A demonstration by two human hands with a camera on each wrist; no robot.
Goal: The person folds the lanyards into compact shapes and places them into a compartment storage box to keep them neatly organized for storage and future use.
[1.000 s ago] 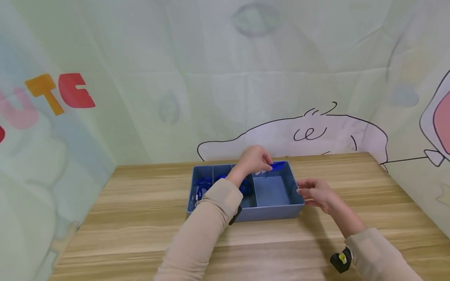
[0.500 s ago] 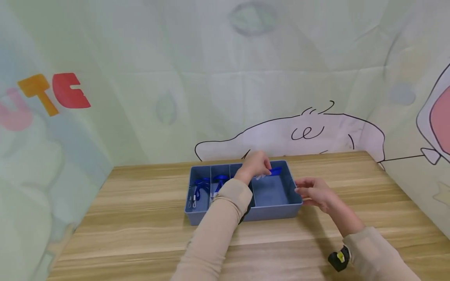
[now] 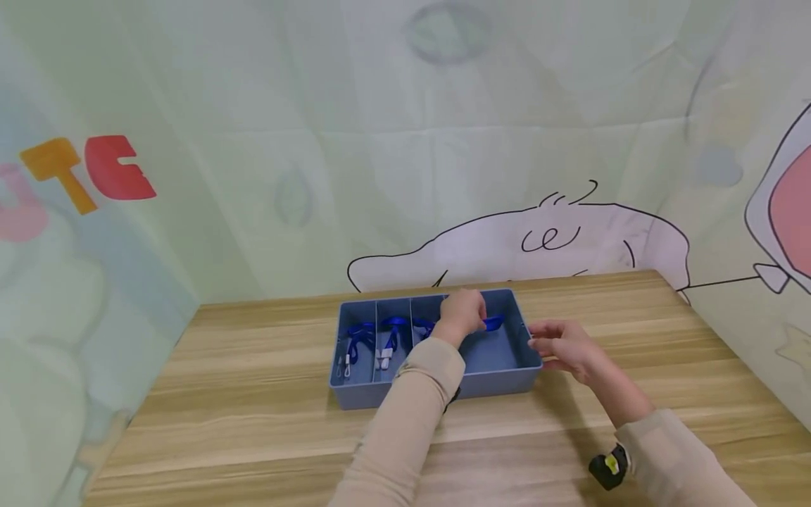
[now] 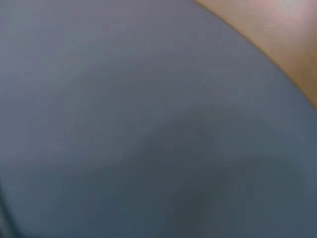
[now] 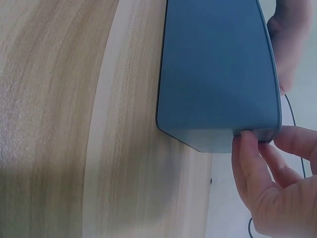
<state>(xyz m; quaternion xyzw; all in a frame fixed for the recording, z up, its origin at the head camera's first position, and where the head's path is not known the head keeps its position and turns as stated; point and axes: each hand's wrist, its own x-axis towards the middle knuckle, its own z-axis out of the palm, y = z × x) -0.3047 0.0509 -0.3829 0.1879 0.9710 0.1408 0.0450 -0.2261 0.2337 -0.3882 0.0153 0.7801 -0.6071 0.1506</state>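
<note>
My left hand point(image 3: 464, 312) reaches down into the wide right compartment of a blue-grey divided box point(image 3: 500, 382). Between its thumb and fingers it pinches a blue lanyard point(image 3: 493, 322), whose strap shows to the right of the fingertips; the rest is hidden behind the hand. My right hand point(image 3: 564, 345) holds the box's right end. In the right wrist view the fingers point(image 5: 252, 163) press the outer end wall and the thumb lies at the rim. The left wrist view holds only a blurred grey-blue surface and a strip of skin point(image 4: 292, 44).
Narrow compartments left of the hand hold more blue lanyards, one leftmost point(image 3: 360, 334) and another beside it point(image 3: 394, 331) with a white clip end point(image 3: 384, 358). A third point(image 3: 423, 325) is partly behind the wrist. The wooden table point(image 3: 253, 394) backs onto a printed cloth point(image 3: 380, 162).
My left hand has lowered further into the right compartment with the lanyard, and its forearm has shifted right, uncovering the left compartments. The right hand stays at the box's end.
</note>
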